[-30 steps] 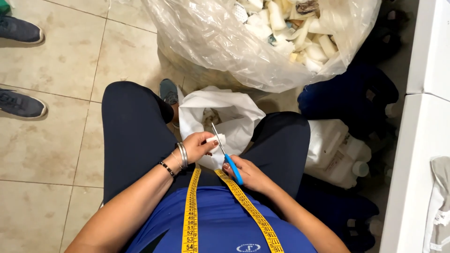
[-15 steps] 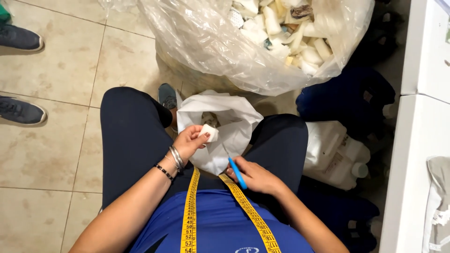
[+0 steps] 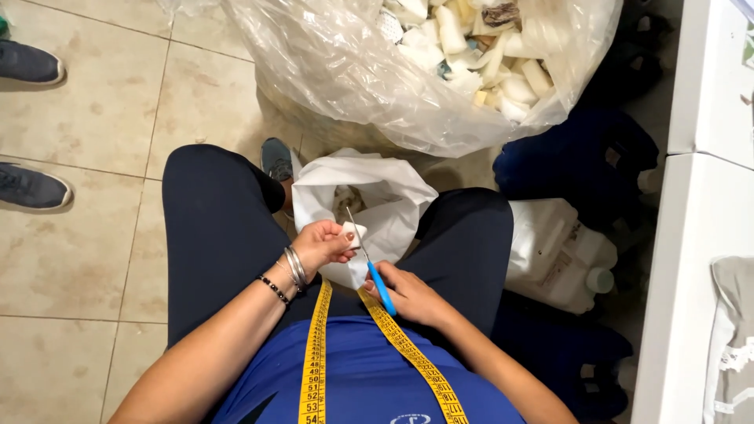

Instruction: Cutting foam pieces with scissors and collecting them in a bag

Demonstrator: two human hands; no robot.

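My left hand (image 3: 320, 245) pinches a small white foam piece (image 3: 353, 232) over a white plastic bag (image 3: 389, 206) that stands open between my knees. My right hand (image 3: 412, 297) grips blue-handled scissors (image 3: 374, 271), and their thin metal blades point up toward the foam piece and touch it. A yellow measuring tape (image 3: 316, 345) hangs round my neck over a blue shirt. Bracelets circle my left wrist.
A big clear plastic sack (image 3: 369, 78) full of white foam scraps lies on the tiled floor ahead. A white jug (image 3: 559, 255) and dark blue bags (image 3: 577, 161) sit at my right, beside a white table edge (image 3: 691, 259). Another person's grey shoes (image 3: 31, 188) are at far left.
My left hand with the foam piece dropped slightly toward my lap. The scissors swung back up against the foam piece, as they were a second ago.
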